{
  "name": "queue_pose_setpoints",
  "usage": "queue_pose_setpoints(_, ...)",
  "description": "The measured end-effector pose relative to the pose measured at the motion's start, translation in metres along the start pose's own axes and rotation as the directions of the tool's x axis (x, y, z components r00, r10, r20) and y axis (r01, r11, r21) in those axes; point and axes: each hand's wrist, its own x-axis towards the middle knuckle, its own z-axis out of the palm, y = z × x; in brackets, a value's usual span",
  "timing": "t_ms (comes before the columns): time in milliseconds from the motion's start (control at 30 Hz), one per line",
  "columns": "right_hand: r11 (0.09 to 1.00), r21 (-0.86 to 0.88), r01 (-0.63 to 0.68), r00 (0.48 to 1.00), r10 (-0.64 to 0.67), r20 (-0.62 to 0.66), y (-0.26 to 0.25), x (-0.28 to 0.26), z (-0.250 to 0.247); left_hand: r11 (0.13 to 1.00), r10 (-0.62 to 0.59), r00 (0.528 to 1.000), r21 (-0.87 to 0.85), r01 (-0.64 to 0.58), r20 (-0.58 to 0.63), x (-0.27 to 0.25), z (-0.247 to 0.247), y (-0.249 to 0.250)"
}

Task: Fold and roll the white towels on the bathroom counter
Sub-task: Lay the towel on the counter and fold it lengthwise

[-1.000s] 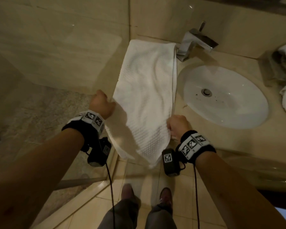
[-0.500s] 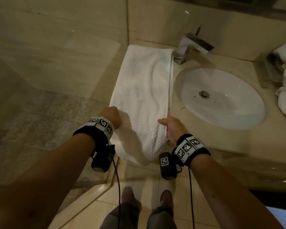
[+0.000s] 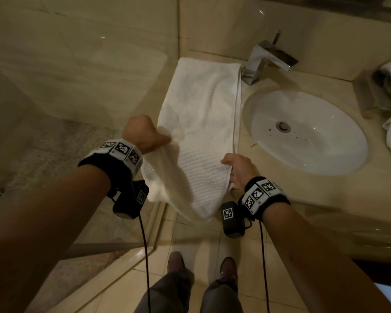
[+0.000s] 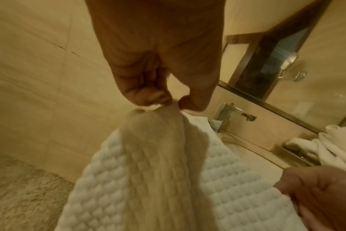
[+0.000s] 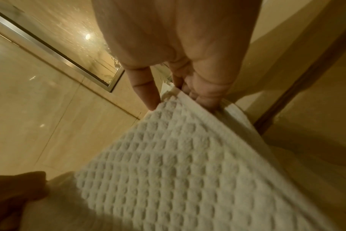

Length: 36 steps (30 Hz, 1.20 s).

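Folding has barely begun: left hand and right hand each pinch the white waffle-weave towel on the beige stone tabletop, rolling undone.

Faucet beside towel's far corner; wall hems left.

towel: waffle-weave cloth | faucet: shiny metal | sink: glossy
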Motion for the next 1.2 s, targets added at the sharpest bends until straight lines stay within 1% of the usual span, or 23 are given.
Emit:
queue_pose_setpoints(33, 1.0, -0.014, 0.004, 1.0, -0.004, 0.011, -0.001, 0.003, 0.0, 1.0, 0.006, 1.0, 0.019, -0.005, -0.028, 0.0, -0.003, 0.001)
queue_pose_setpoints(67, 0.999, -0.031, 0.008, 1.0, -0.007, 0.021, -0.003, 0.003, 0.0, 0.999, 0.006, 1.0, 0.044, -0.005, -0.021, 0.0, -0.004, 0.001)
queue_pose_setpoints(167, 0.998, -0.068, 0.017, 0.999, -0.015, 0.041, -0.005, 0.008, -0.001, 0.995, -0.047, 0.995, 0.092, 0.039, 0.084, -0.002, 0.009, -0.009)
queue_pose_setpoints(267, 0.996, -0.086, 0.018, 0.996, -0.01, 0.093, -0.006, 0.01, -0.005, 0.991, -0.088, 0.991, 0.112, 0.077, 0.1, -0.007, 0.031, -0.02)
queue_pose_setpoints(367, 0.995, -0.098, 0.038, 0.995, -0.028, 0.096, -0.005, 0.01, -0.008, 0.988, -0.137, 0.974, 0.096, 0.121, 0.183, -0.012, 0.041, -0.018)
queue_pose_setpoints(433, 0.994, -0.097, 0.041, 0.996, -0.034, 0.081, -0.004, 0.009, -0.01, 0.982, -0.189, 0.958, 0.025, 0.188, 0.217, -0.01, 0.042, -0.018)
queue_pose_setpoints(467, 0.994, -0.098, 0.045, 0.996, -0.038, 0.076, -0.004, 0.008, -0.011, 0.979, -0.196, 0.959, -0.017, 0.203, 0.205, -0.009, 0.042, -0.018)
queue_pose_setpoints(567, 0.996, -0.062, 0.072, 0.997, -0.07, 0.029, -0.006, 0.009, -0.013, 0.975, -0.124, 0.987, -0.172, 0.141, 0.105, -0.005, 0.04, -0.016)
queue_pose_setpoints(633, 0.995, -0.013, 0.101, 0.994, -0.101, -0.034, -0.007, 0.012, -0.016, 0.943, -0.122, 0.992, -0.307, 0.13, 0.045, -0.002, 0.036, -0.012)
queue_pose_setpoints(667, 0.994, -0.011, 0.108, 0.992, -0.108, -0.062, -0.009, 0.012, -0.017, 0.92, -0.143, 0.989, -0.364, 0.143, 0.029, -0.001, 0.035, -0.011)
queue_pose_setpoints(700, 0.992, -0.051, 0.113, 0.989, -0.117, -0.089, -0.009, 0.015, -0.019, 0.898, -0.17, 0.985, -0.408, 0.165, 0.023, 0.0, 0.035, -0.01)
queue_pose_setpoints(733, 0.987, -0.126, 0.104, 0.989, -0.116, -0.095, -0.008, 0.016, -0.02, 0.882, -0.202, 0.979, -0.427, 0.198, 0.037, 0.003, 0.036, -0.012)
queue_pose_setpoints(767, 0.978, -0.187, 0.091, 0.988, -0.112, -0.105, -0.008, 0.018, -0.022, 0.878, -0.224, 0.972, -0.42, 0.23, 0.064, 0.005, 0.038, -0.015)
queue_pose_setpoints(800, 0.975, -0.216, 0.058, 0.987, -0.089, -0.134, -0.007, 0.019, -0.023, 0.88, -0.239, 0.964, -0.393, 0.265, 0.116, 0.007, 0.041, -0.019)
queue_pose_setpoints(867, 0.985, -0.167, 0.036, 0.989, -0.059, -0.134, -0.008, 0.017, -0.021, 0.897, -0.249, 0.944, -0.317, 0.309, 0.218, 0.01, 0.048, -0.028)
queue_pose_setpoints(900, 0.99, -0.136, 0.025, 0.993, -0.041, -0.114, -0.008, 0.017, -0.02, 0.905, -0.244, 0.939, -0.291, 0.31, 0.242, 0.011, 0.049, -0.03)
queue_pose_setpoints(933, 0.991, -0.127, 0.027, 0.994, -0.04, -0.101, -0.01, 0.016, -0.018, 0.908, -0.241, 0.94, -0.287, 0.306, 0.242, 0.013, 0.05, -0.031)
queue_pose_setpoints(967, 0.988, -0.143, 0.06, 0.993, -0.074, -0.091, -0.011, 0.017, -0.017, 0.906, -0.237, 0.947, -0.303, 0.296, 0.216, 0.016, 0.051, -0.031)
queue_pose_setpoints(1033, 0.971, -0.204, 0.127, 0.981, -0.153, -0.117, -0.012, 0.02, -0.016, 0.908, -0.213, 0.963, -0.331, 0.258, 0.165, 0.023, 0.049, -0.027)
queue_pose_setpoints(1133, 0.962, -0.233, 0.141, 0.978, -0.172, -0.119, -0.015, 0.021, -0.016, 0.931, -0.164, 0.971, -0.297, 0.211, 0.174, 0.034, 0.045, -0.02)
queue_pose_setpoints(1200, 0.975, -0.188, 0.121, 0.98, -0.148, -0.135, -0.014, 0.029, -0.021, 0.937, -0.178, 0.969, -0.272, 0.22, 0.171, 0.038, 0.042, -0.019)
